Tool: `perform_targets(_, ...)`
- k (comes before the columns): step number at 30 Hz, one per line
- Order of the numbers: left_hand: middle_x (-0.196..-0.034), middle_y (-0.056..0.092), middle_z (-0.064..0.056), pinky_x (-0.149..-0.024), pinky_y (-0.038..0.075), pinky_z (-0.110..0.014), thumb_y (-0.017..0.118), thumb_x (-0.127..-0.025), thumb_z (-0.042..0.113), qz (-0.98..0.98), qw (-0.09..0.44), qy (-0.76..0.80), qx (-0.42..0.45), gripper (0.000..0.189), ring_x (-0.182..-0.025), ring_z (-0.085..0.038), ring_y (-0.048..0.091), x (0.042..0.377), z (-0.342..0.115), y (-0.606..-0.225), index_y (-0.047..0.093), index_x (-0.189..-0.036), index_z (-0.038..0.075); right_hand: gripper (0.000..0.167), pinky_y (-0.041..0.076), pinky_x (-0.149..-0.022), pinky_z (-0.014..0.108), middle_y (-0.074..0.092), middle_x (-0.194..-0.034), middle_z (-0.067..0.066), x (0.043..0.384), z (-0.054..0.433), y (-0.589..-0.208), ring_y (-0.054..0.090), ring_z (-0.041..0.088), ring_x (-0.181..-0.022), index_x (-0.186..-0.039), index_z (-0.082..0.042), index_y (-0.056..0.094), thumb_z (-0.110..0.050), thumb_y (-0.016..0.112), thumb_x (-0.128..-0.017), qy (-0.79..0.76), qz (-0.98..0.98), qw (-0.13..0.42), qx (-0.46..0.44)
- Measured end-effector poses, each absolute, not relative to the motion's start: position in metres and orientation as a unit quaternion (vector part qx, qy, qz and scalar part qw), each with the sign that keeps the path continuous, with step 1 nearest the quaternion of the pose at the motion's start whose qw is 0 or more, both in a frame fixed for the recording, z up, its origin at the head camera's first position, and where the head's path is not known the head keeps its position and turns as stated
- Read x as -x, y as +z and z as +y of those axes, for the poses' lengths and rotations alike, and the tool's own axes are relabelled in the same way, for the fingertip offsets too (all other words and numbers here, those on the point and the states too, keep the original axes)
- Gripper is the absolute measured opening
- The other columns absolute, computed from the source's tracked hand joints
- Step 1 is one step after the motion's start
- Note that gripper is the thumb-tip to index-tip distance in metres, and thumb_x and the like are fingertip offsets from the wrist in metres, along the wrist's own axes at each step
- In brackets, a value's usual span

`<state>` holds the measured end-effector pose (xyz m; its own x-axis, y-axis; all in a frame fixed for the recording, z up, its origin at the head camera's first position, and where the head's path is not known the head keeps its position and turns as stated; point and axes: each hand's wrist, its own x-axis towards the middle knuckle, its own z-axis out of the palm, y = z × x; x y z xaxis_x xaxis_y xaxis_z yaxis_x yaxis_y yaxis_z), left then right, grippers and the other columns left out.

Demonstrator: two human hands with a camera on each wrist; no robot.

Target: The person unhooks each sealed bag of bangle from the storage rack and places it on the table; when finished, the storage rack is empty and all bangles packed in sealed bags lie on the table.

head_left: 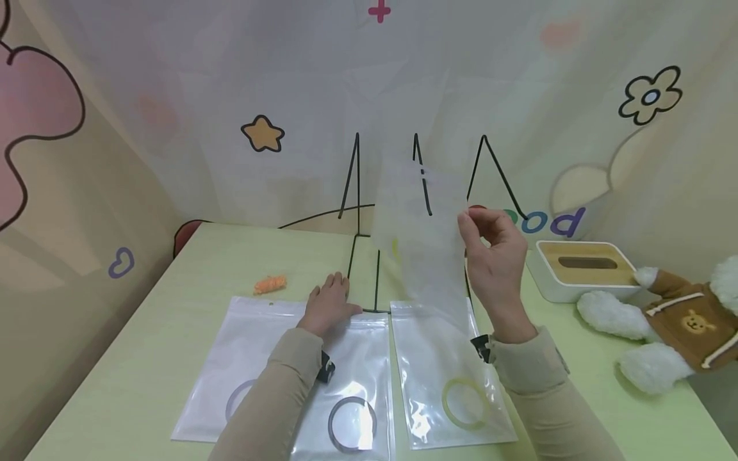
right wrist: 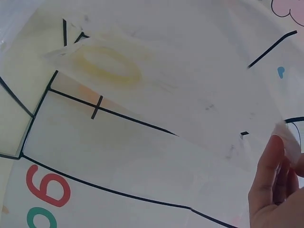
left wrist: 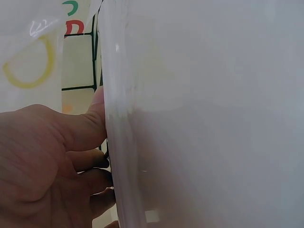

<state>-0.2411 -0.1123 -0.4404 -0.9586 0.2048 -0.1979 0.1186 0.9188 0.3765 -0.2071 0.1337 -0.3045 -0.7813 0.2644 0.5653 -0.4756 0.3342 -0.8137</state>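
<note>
My right hand (head_left: 496,256) pinches the edge of a translucent plastic bag (head_left: 429,243) and holds it raised before black wire racks. A blurred yellow ring (right wrist: 111,64) shows through that bag in the right wrist view. My left hand (head_left: 330,307) rests by the zip end of the middle flat clear bag (head_left: 352,358), which has a dark ring (head_left: 352,424) in it; its thumb (left wrist: 90,126) touches the bag's edge. To the left lies a whitish bag (head_left: 230,352) with a grey ring, partly under my sleeve. The right flat bag (head_left: 426,397) contains a yellow ring (head_left: 464,403).
Black wire racks (head_left: 349,176) stand at the table's back, partly behind the raised bag. An orange crinkled piece (head_left: 270,284) lies at left. A white tissue box (head_left: 588,262) with a wooden lid and a plush toy (head_left: 686,320) are at right. A printed cloth hangs behind.
</note>
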Motion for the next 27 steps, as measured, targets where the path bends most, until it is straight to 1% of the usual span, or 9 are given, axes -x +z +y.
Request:
perform_targets(4,-0.158,0.017,-0.020,-0.115,0.016,-0.054,0.062,-0.094,0.040,0.972,0.118,0.186,-0.081,0.078,-0.146,-0.033,0.014,0.242,-0.113,-0.442,0.028,-0.150,-0.002,0.026,0.047,-0.056,0.016,0.062,-0.100,-0.002,0.203,0.135,-0.302,0.057,0.014,-0.083,-0.109,0.000,0.065,-0.022,0.065,-0.094,0.577,-0.748,0.321,-0.075)
perform_targets(9,-0.159,0.016,-0.019,-0.116,0.014,-0.053,0.062,-0.094,0.040,0.970,0.122,0.194,-0.075,0.079,-0.147,-0.033,0.012,0.243,-0.112,-0.442,0.027,-0.151,-0.001,0.025,0.046,-0.055,0.015,0.063,-0.099,0.000,0.198,0.137,-0.301,0.057,0.014,-0.082,-0.107,0.001,0.065,-0.020,0.066,-0.094,0.579,-0.744,0.324,-0.079)
perform_targets(13,-0.159,0.016,-0.019,-0.116,0.014,-0.054,0.062,-0.094,0.040,0.970,0.123,0.193,-0.074,0.079,-0.147,-0.033,0.012,0.242,-0.112,-0.442,0.027,-0.151,-0.001,0.025,0.047,-0.056,0.015,0.063,-0.099,-0.001,0.195,0.138,-0.301,0.059,0.013,-0.085,-0.108,0.000,0.066,-0.020,0.066,-0.094,0.575,-0.749,0.323,-0.069)
perform_targets(17,-0.159,0.015,-0.019,-0.116,0.014,-0.053,0.062,-0.094,0.040,0.970,0.126,0.194,-0.073,0.078,-0.147,-0.033,0.012,0.241,-0.111,-0.441,0.027,-0.151,-0.001,0.024,0.052,-0.073,0.018,0.062,-0.095,-0.004,0.190,0.140,-0.300,0.061,0.012,-0.090,-0.108,0.000,0.067,-0.019,0.066,-0.094,0.574,-0.749,0.325,-0.065)
perform_targets(20,-0.159,0.015,-0.019,-0.116,0.013,-0.053,0.062,-0.094,0.040,0.970,0.127,0.197,-0.071,0.079,-0.147,-0.033,0.012,0.241,-0.111,-0.441,0.027,-0.151,-0.001,0.023,0.050,-0.085,0.020,0.061,-0.093,-0.005,0.187,0.141,-0.299,0.062,0.011,-0.091,-0.108,0.001,0.067,-0.018,0.067,-0.093,0.575,-0.746,0.329,-0.070)
perform_targets(27,-0.159,0.015,-0.020,-0.116,0.013,-0.053,0.062,-0.094,0.040,0.970,0.124,0.196,-0.072,0.079,-0.147,-0.033,0.012,0.242,-0.112,-0.442,0.027,-0.151,-0.001,0.024,0.051,-0.085,0.022,0.062,-0.095,0.000,0.178,0.143,-0.298,0.062,0.013,-0.091,-0.109,0.002,0.065,-0.016,0.065,-0.094,0.578,-0.743,0.328,-0.083)
